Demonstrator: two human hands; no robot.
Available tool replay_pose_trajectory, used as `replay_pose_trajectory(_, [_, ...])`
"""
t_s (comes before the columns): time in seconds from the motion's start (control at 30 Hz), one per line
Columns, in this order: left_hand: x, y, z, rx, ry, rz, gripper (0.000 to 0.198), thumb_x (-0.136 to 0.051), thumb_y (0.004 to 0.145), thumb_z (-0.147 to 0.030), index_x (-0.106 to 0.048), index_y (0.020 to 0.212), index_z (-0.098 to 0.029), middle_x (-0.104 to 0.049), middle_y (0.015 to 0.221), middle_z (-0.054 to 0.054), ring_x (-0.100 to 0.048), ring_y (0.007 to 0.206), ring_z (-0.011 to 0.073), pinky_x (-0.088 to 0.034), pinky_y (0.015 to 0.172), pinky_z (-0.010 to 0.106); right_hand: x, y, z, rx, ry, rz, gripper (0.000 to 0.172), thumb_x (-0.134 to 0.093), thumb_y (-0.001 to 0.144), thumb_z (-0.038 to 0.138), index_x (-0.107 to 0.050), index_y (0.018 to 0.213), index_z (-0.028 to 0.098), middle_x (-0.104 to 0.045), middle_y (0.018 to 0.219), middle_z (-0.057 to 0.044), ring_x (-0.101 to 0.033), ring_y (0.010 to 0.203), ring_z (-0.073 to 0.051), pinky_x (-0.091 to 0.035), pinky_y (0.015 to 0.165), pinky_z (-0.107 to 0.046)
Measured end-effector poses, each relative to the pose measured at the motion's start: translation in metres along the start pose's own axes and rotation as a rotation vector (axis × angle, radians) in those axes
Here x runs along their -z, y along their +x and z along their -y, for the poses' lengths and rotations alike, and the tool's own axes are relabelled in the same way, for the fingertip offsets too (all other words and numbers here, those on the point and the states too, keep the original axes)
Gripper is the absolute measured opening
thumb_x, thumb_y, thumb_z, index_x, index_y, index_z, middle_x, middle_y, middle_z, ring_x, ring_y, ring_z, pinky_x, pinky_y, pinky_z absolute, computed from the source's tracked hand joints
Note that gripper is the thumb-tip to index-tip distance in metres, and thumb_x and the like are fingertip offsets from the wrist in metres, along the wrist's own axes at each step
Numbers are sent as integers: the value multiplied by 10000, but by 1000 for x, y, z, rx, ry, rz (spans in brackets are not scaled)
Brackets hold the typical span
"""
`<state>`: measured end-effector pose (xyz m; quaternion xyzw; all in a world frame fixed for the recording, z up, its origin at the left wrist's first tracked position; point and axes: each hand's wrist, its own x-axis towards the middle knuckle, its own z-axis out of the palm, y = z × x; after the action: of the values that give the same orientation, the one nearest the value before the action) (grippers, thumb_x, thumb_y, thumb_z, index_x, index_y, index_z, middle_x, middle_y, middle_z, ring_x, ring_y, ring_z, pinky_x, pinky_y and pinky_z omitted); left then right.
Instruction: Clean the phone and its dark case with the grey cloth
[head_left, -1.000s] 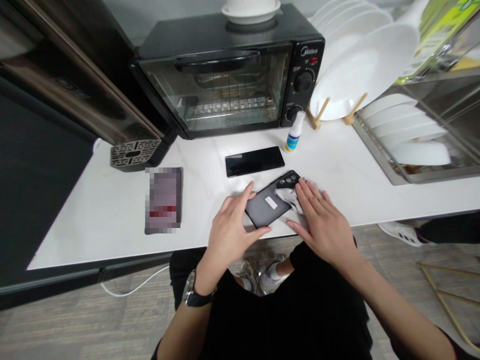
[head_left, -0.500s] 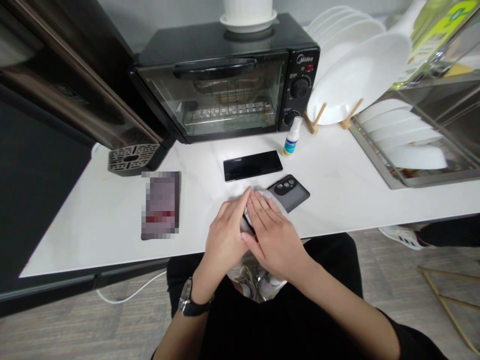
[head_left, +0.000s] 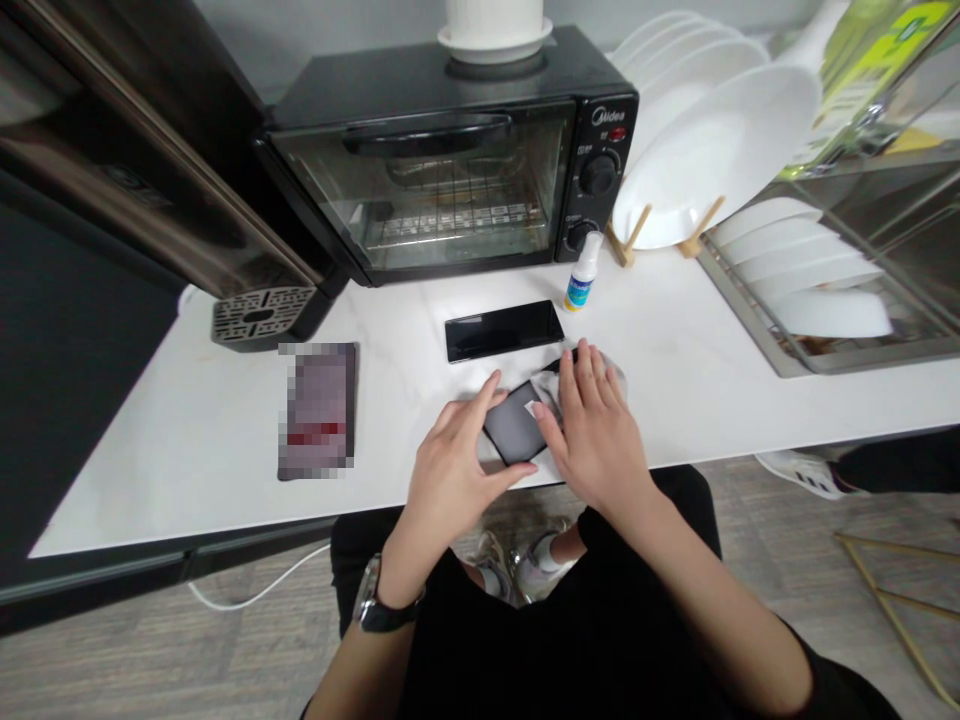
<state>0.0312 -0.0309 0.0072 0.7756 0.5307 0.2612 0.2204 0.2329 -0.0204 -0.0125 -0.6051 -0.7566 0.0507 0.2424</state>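
A grey phone case point(head_left: 516, 426) with a dark rim lies on the counter near its front edge. My left hand point(head_left: 455, 450) holds the left end, thumb and fingers at opposite edges. My right hand point(head_left: 600, 428) presses a light grey cloth point(head_left: 616, 378) onto the right part of the case, fingers stretched out and close together over it. That hand and the cloth hide most of the camera end. Just beyond lies a black phone point(head_left: 504, 331), screen up. A small white spray bottle point(head_left: 583, 272) with a blue and yellow label stands behind the phone's right end.
A black toaster oven point(head_left: 457, 190) stands at the back. White plates point(head_left: 712, 150) lean in a wooden rack, beside a sink point(head_left: 787, 360) holding more dishes. To the left are a drink machine's drip tray point(head_left: 262, 316) and a blurred-out flat item point(head_left: 319, 410).
My right hand has slid right along the case with the cloth, uncovering its left part. My left hand stays at the left end, its thumb now further from the fingers.
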Motion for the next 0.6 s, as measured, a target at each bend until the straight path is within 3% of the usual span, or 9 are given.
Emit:
replay_pose_trajectory(0.13, [-1, -2, 5, -75, 16, -33, 873, -651, 935, -139, -264, 1697, -320, -647, 1503, 81, -620, 1310, 264, -544, 1133, 458, -10, -2, 45, 157, 92, 103, 711, -361, 1102, 410, -358, 1610, -87, -317, 1711, -317, -290, 1642, -392, -325, 1339, -587])
replay_pose_trajectory(0.23, [-2, -4, 7, -88, 40, -31, 832, -522, 945, -80, -256, 1704, -296, -627, 1525, 96, -617, 1316, 259, -550, 1118, 445, -6, -10, 54, 273, 158, 157, 710, -421, 1076, 339, -302, 1626, -94, -328, 1719, -299, -325, 1638, -344, -355, 1340, -520])
replay_pose_trajectory(0.37, [-2, -4, 5, -1, 30, -19, 947, -750, 914, -225, -240, 1705, -315, -661, 1469, 87, -625, 1314, 270, -550, 1124, 445, 9, -21, 28, 412, 112, 194, 594, -429, 1106, 404, -488, 1564, 30, -379, 1724, -219, -396, 1612, -298, -411, 1306, -529])
replay_pose_trajectory(0.43, [-2, -3, 3, 5, 17, -8, 1077, -876, 854, -336, -218, 1706, -348, -667, 1472, 63, -612, 1334, 270, -536, 1147, 445, 18, -26, 7, 446, 22, 196, 624, -428, 1106, 499, -480, 1591, 109, -383, 1730, -175, -408, 1606, -301, -433, 1280, -577])
replay_pose_trajectory(0.6, [0, -1, 0, 7, 22, 0, 1180, -948, 783, -405, -209, 1701, -371, -674, 1477, 38, -600, 1346, 270, -518, 1165, 456, 27, -29, -30, 253, -153, 104, 761, -413, 1074, 628, -352, 1674, 164, -291, 1768, -169, -345, 1631, -361, -422, 1247, -668])
